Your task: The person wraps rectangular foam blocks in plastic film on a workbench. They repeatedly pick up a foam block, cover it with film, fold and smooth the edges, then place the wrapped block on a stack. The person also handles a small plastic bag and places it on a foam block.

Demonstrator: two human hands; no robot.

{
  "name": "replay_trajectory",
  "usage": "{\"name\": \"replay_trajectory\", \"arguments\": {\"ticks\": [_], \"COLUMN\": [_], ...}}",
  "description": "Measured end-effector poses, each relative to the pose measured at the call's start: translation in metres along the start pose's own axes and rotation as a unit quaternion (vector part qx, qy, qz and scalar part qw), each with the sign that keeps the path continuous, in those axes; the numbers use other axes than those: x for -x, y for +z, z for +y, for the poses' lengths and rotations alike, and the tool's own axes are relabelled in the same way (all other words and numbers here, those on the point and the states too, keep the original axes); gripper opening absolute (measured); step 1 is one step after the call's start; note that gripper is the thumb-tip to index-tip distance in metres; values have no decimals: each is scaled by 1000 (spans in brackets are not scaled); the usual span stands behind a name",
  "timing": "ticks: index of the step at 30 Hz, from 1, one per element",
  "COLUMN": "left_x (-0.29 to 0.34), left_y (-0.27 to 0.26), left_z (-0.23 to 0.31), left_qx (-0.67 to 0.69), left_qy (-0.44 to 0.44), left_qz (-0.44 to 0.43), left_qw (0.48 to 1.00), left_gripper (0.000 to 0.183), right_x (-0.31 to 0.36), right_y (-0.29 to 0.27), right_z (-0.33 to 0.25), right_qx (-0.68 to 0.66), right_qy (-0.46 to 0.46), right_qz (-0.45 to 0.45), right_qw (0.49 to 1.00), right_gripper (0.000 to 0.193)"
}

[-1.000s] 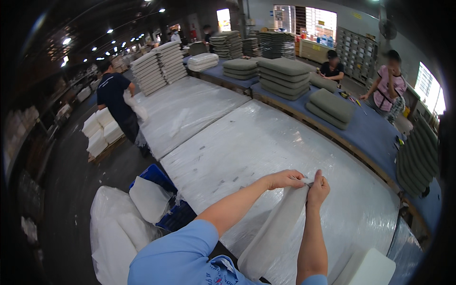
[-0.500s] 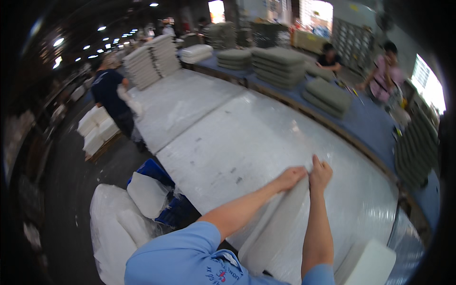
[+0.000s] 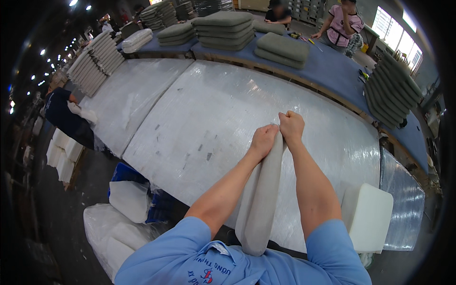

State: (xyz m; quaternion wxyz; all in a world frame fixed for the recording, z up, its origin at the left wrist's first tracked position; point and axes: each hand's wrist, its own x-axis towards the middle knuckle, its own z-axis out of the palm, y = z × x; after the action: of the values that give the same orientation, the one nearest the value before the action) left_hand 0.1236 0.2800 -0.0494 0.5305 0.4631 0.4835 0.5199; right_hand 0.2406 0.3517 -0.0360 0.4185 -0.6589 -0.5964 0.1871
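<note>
A grey cushion (image 3: pixel 267 199) stands on its narrow edge, running from my shirt front out over the plastic-covered table (image 3: pixel 190 118). At its far end my left hand (image 3: pixel 264 141) is closed around the cover's edge. Right beside it my right hand (image 3: pixel 291 126) is fisted on the same far corner, thumb side up. Whether a zip or just fabric lies in the fingers is hidden. To the right of my right arm, a white foam pad (image 3: pixel 373 218) rests upright at the table's near edge.
Beyond the table runs a blue-topped bench (image 3: pixel 327 80) with stacked green-grey cushions (image 3: pixel 223 31) and small tools. White pads (image 3: pixel 95 64) are piled far left, near a person in dark clothes (image 3: pixel 66 114). A blue bin (image 3: pixel 159 204) and plastic-wrapped foam (image 3: pixel 114 232) stand at my left.
My view has turned to the right, so the table and bench appear shifted left. Both hands keep gripping the cushion's far end, which now points more straight away from me.
</note>
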Motion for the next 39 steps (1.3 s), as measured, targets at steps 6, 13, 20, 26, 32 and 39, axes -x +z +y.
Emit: {"name": "replay_trajectory", "arguments": {"ticks": [6,13,20,26,32,39], "left_x": [-8,7,14,7,19,24], "left_y": [-17,-30,-19,-16,-30,-48], "left_z": [-6,12,10,2,5,2], "left_qx": [-31,66,43,14,68,90], "left_qy": [-3,-62,-33,-19,-32,-9], "left_qz": [23,-54,-26,-18,-100,-92], "left_qw": [999,994,998,1000,992,992], "left_gripper": [34,30,28,25,26,52], "right_x": [-3,0,2,-11,-2,46], "right_y": [18,13,19,27,7,-13], "right_z": [-9,-21,-17,-4,12,11], "right_qx": [-11,12,23,28,-209,-389], "right_qy": [4,0,-15,-58,7,-96], "right_qz": [-35,-46,-34,-29,-84,-149], "right_qw": [999,999,999,997,974,904], "right_gripper": [35,36,31,31,38,15]}}
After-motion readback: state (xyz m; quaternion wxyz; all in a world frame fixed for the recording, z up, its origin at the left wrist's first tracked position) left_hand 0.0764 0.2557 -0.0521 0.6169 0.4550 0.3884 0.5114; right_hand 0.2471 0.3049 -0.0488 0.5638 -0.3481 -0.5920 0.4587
